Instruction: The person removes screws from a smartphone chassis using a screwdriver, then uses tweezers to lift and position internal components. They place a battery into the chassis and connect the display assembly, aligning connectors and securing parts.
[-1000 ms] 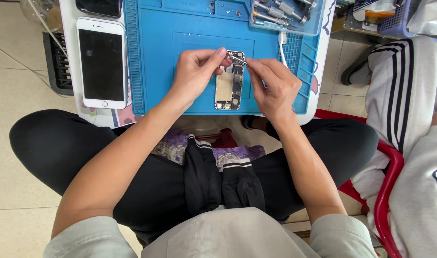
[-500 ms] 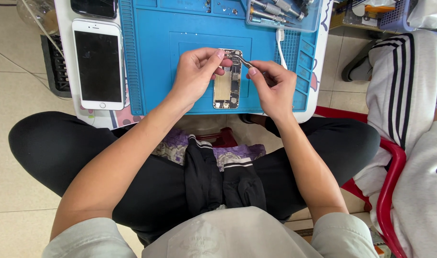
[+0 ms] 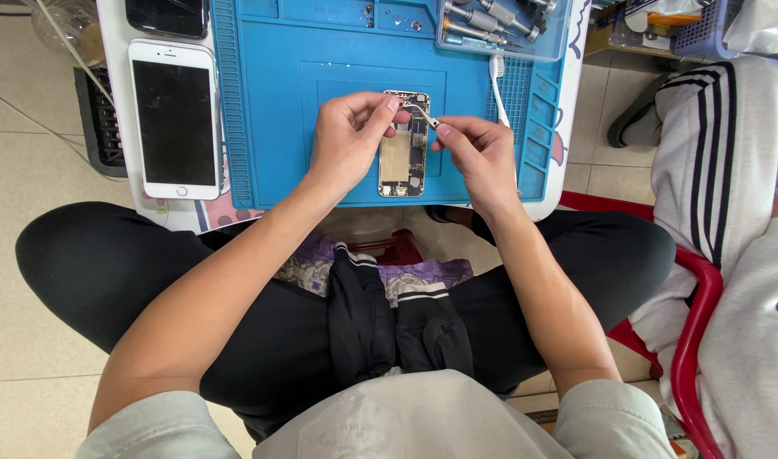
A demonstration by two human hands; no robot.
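An opened smartphone chassis (image 3: 403,155) lies face-up in the middle of a blue repair mat (image 3: 278,127), its circuitry exposed for work. The left hand (image 3: 348,136) curls over the chassis's upper left edge, fingertips pinched at the top, apparently steadying it. The right hand (image 3: 478,153) grips slim metal tweezers (image 3: 424,116), tips angled toward the phone's upper end; whether they hold a part cannot be made out. A white smartphone (image 3: 175,119) rests screen-up left of the mat.
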